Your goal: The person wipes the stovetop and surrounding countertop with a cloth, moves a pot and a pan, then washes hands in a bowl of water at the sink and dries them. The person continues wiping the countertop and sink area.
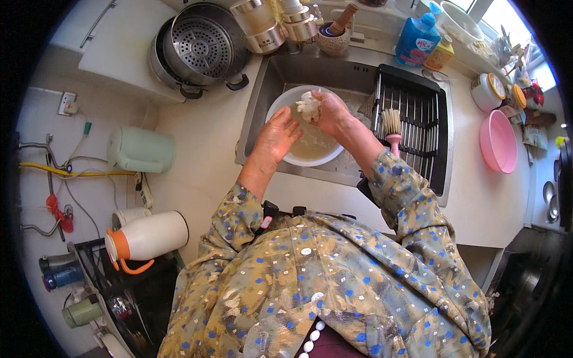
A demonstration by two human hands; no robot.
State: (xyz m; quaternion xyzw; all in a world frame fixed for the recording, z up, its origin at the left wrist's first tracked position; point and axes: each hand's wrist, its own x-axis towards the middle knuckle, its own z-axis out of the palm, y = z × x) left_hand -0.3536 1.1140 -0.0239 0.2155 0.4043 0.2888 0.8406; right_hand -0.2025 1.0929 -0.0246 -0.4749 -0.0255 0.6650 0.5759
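A white plastic basin [313, 159] holding cloudy, pale brown water stands in the stainless steel sink [313, 175]. Over its right part, my right hand [333, 112] grips a crumpled, wet white lump [308, 107]; whether it is cloth or something else, I cannot tell. My left hand [277, 134] is over the basin's left side, palm turned up and fingers apart, with nothing in it. A small gap lies between its fingertips and the lump. Pale bits show in the water below the hands.
A black-framed drying rack [432, 165] spans the sink's right side, with a pink-handled brush [392, 127] on it. Steamer pots [201, 44] stand back left, a stone mortar [333, 43] and blue soap bottle [416, 42] behind. A pink basin [498, 142] is at right, a green kettle [141, 149] at left.
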